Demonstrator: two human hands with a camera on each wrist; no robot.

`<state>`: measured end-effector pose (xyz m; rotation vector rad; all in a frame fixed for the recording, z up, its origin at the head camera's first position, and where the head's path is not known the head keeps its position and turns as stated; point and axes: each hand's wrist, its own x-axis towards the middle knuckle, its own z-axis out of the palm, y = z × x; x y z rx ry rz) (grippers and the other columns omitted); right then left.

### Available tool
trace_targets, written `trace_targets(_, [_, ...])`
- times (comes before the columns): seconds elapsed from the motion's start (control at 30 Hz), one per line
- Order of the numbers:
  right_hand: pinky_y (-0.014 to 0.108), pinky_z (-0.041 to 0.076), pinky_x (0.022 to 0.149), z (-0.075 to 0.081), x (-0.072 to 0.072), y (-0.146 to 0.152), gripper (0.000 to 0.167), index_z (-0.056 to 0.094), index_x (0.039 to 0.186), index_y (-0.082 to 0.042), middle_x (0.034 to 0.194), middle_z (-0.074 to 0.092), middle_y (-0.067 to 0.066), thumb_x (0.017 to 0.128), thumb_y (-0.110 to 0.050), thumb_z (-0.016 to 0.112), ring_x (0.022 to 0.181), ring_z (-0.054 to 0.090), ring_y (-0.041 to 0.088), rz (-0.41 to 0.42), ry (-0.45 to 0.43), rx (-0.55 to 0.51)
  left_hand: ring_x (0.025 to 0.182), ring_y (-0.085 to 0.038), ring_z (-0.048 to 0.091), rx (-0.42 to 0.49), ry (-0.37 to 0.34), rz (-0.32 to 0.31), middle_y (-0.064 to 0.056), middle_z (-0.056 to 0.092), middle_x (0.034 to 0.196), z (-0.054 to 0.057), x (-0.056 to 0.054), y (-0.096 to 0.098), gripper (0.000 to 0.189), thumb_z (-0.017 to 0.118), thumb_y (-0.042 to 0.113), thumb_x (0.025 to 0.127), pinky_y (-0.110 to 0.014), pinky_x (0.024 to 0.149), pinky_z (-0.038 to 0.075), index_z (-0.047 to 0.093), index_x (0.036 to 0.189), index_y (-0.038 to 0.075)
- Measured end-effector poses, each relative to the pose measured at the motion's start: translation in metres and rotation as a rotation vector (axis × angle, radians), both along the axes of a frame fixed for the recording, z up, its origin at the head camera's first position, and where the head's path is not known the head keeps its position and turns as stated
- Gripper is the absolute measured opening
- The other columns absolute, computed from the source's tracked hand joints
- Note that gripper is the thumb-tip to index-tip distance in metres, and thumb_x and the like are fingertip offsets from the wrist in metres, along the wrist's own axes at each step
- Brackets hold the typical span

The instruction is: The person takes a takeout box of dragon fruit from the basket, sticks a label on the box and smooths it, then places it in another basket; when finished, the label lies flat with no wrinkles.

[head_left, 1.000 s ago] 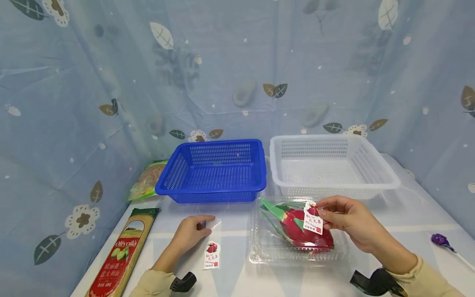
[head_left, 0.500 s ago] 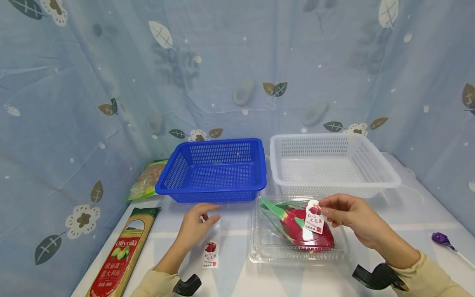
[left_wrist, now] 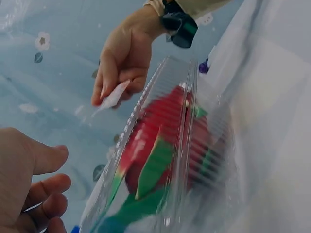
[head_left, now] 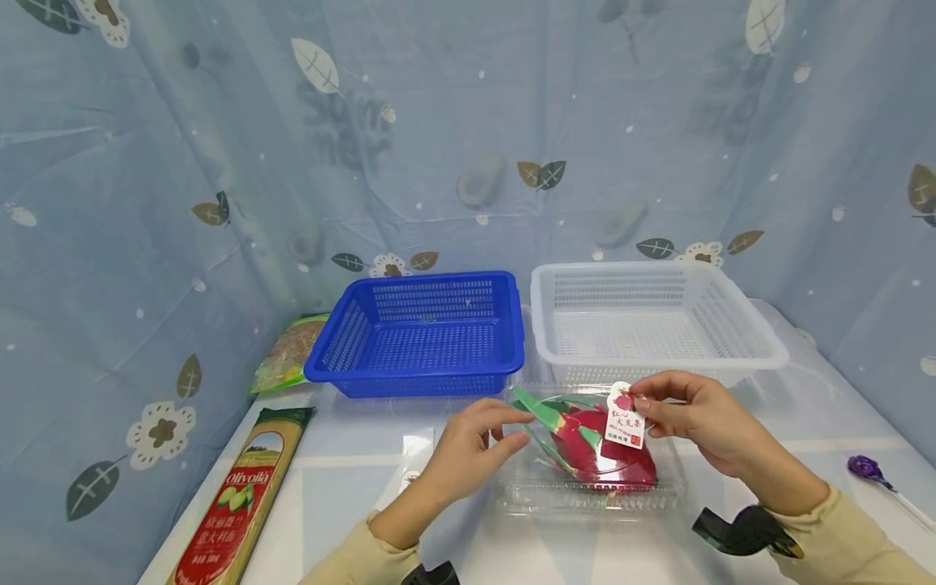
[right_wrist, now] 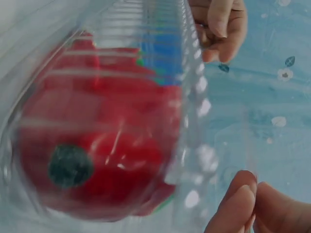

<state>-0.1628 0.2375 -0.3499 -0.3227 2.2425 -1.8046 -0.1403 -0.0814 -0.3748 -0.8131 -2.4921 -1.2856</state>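
Observation:
A red dragon fruit point(head_left: 614, 467) with green tips lies inside a lidded clear plastic box point(head_left: 570, 502), in front of the white basket. My right hand point(head_left: 705, 422) pinches a white dragon-fruit label sticker point(head_left: 625, 418) between thumb and forefinger, over the box's right part. In the left wrist view the sticker point(left_wrist: 116, 94) shows edge-on, above the lid. My left hand point(head_left: 471, 447) is at the box's left side with thumb and fingers apart, holding nothing. Partly covered by the left forearm, a strip of clear backing point(head_left: 417, 451) with another label lies on the table.
A blue basket point(head_left: 424, 382) and a white basket point(head_left: 658, 357) stand at the back. On the left lie a pack of spaghetti point(head_left: 237, 500) and a clear bag point(head_left: 292, 353) with a green edge. A purple-wrapped lollipop point(head_left: 866, 467) lies at the far right.
My left hand has lifted off the backing strip and moved right to the box's side. The right hand still pinches the label sticker, which has shifted slightly up and right.

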Motion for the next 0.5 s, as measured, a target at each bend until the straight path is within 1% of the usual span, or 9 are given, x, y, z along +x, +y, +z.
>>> trace_targets(0.1, [0.027,0.058,0.072,-0.002,-0.001,0.002,0.025,0.062,0.117,0.001,0.096,0.068,-0.013,0.096,-0.014,0.063,0.078,0.062,0.012,0.007,-0.006,0.017,0.073,-0.003,0.053,0.009,0.068,-0.046,-0.003,0.073,0.101,0.001,-0.002,0.017,0.022,0.072,0.017,0.089,-0.016,0.058,0.046,0.075,0.110,0.013])
trace_targets(0.17, [0.028,0.059,0.073,-0.002,-0.002,0.002,0.033,0.059,0.121,0.006,0.098,0.067,-0.012,0.096,-0.015,0.063,0.080,0.062,0.012,0.014,-0.013,0.033,0.073,-0.003,0.053,-0.002,0.085,-0.061,-0.001,0.073,0.100,0.002,-0.004,0.028,0.020,0.072,0.018,0.090,-0.016,0.060,0.046,0.076,0.110,0.013])
trace_targets(0.23, [0.028,0.059,0.074,-0.002,-0.003,0.002,0.038,0.056,0.124,0.009,0.099,0.066,-0.010,0.096,-0.017,0.064,0.081,0.061,0.012,0.021,-0.025,0.048,0.072,-0.002,0.052,-0.017,0.072,-0.075,-0.001,0.073,0.100,0.003,-0.006,0.037,0.020,0.071,0.019,0.091,-0.015,0.062,0.045,0.076,0.110,0.014])
trace_targets(0.33, [0.030,0.059,0.074,-0.001,-0.004,0.000,0.042,0.054,0.125,0.011,0.101,0.066,-0.005,0.095,-0.017,0.065,0.079,0.062,0.013,0.034,-0.030,0.066,0.071,0.000,0.049,-0.059,0.040,-0.085,0.000,0.072,0.098,0.004,-0.008,0.047,0.020,0.070,0.020,0.092,-0.012,0.061,0.043,0.076,0.110,0.015])
trace_targets(0.43, [0.030,0.059,0.074,0.001,-0.006,-0.004,0.042,0.055,0.125,0.011,0.100,0.066,-0.001,0.094,-0.016,0.066,0.078,0.063,0.014,0.028,-0.012,0.079,0.068,0.001,0.047,-0.097,0.016,-0.083,0.001,0.068,0.094,0.003,-0.011,0.053,0.020,0.070,0.020,0.092,-0.011,0.060,0.042,0.076,0.111,0.017])
trace_targets(0.5, [0.030,0.059,0.073,0.002,-0.008,-0.006,0.041,0.056,0.124,0.011,0.099,0.067,-0.002,0.094,-0.014,0.066,0.079,0.063,0.013,0.016,0.009,0.080,0.067,0.002,0.045,-0.118,-0.001,-0.071,0.002,0.066,0.092,0.002,-0.012,0.055,0.020,0.070,0.020,0.092,-0.011,0.059,0.041,0.076,0.111,0.018])
